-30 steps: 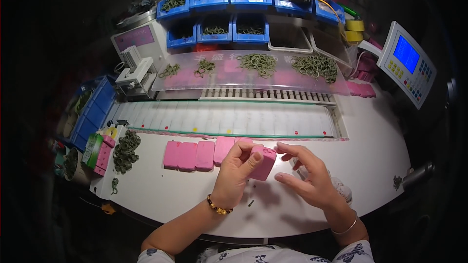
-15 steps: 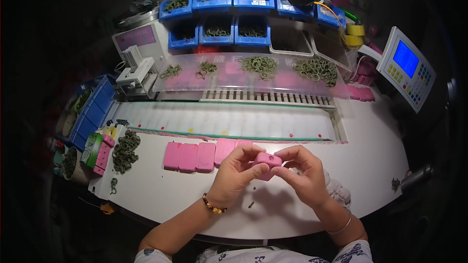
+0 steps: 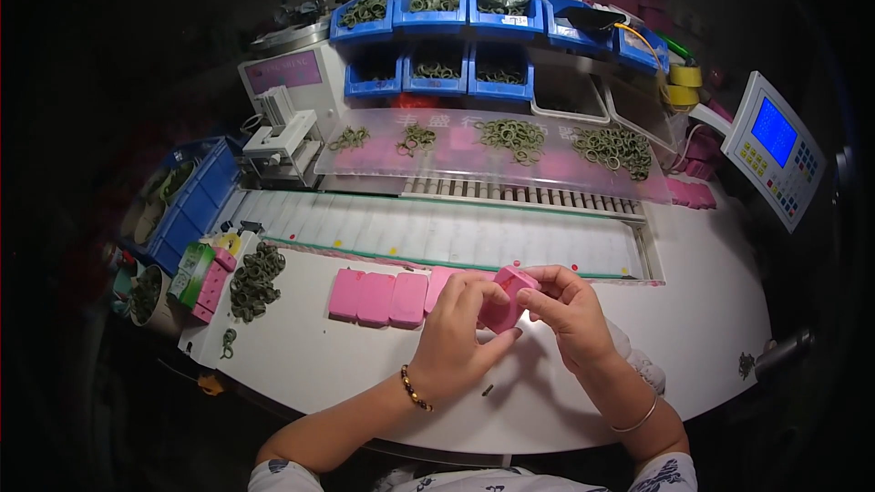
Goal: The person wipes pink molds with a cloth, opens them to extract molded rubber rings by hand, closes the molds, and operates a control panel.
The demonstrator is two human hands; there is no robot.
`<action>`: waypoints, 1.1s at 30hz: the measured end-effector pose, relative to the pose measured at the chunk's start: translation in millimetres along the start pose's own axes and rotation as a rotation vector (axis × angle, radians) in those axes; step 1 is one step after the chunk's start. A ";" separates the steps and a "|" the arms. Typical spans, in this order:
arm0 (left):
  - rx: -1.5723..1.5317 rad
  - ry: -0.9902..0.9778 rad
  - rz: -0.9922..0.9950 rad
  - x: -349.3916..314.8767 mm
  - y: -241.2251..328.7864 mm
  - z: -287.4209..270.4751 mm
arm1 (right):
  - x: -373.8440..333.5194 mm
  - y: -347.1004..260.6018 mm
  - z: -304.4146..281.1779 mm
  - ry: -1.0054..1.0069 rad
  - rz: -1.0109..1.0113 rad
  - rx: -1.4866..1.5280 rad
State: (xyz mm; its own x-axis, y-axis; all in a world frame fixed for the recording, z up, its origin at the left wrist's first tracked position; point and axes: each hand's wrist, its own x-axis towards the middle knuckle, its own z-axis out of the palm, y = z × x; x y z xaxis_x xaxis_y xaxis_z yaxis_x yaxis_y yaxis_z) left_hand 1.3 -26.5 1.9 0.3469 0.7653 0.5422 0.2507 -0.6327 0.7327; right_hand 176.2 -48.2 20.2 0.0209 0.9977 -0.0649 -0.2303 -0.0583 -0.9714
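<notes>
A pink rubber mould (image 3: 502, 312), a thick block with rounded corners, is held up over the white table, tilted on edge. My left hand (image 3: 453, 339) grips its left side, thumb below and fingers bent over the near face. At its upper right edge, the thumb and fingers of my right hand (image 3: 572, 321) pinch it. Just left of my hands lies a row of similar pink moulds (image 3: 375, 298), partly covered by my left hand. A small dark green scrap (image 3: 488, 391) rests on the table beneath my wrists.
Green rings (image 3: 256, 283) are heaped on the left. Beyond the hands runs a white conveyor (image 3: 437, 239) with coloured dots. A clear shelf (image 3: 437, 160) bears ring piles below blue bins (image 3: 436, 70). To the right stands a control panel (image 3: 777, 151), with a whitish cloth (image 3: 641, 360) by my right wrist.
The mould has been turned from its holed end facing up to a broad face showing. My left fingers have shifted over that face. The whole view has moved slightly.
</notes>
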 end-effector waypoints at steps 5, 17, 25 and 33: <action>-0.073 -0.135 -0.285 20.0 -23.6 -11.3 | 2.6 7.2 -10.3 -0.022 0.082 0.049; 0.674 0.117 -0.290 70.6 -149.7 -76.2 | 10.7 19.1 -4.1 -0.090 -0.100 -0.648; 0.790 0.165 -0.267 67.1 -176.1 -107.9 | 35.2 47.3 17.4 -0.140 -0.292 -1.098; 0.276 0.140 -0.456 51.0 -149.5 -105.2 | 29.4 45.9 8.1 -0.114 -0.347 -1.161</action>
State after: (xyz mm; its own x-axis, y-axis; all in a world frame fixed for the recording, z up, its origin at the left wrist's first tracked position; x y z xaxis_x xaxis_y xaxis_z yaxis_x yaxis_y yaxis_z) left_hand -113.5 119.5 -36.7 0.0286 0.9656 0.2586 0.5814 -0.2265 0.7815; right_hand 158.3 -21.2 -24.4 -0.1905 0.9606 0.2024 0.7793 0.2733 -0.5639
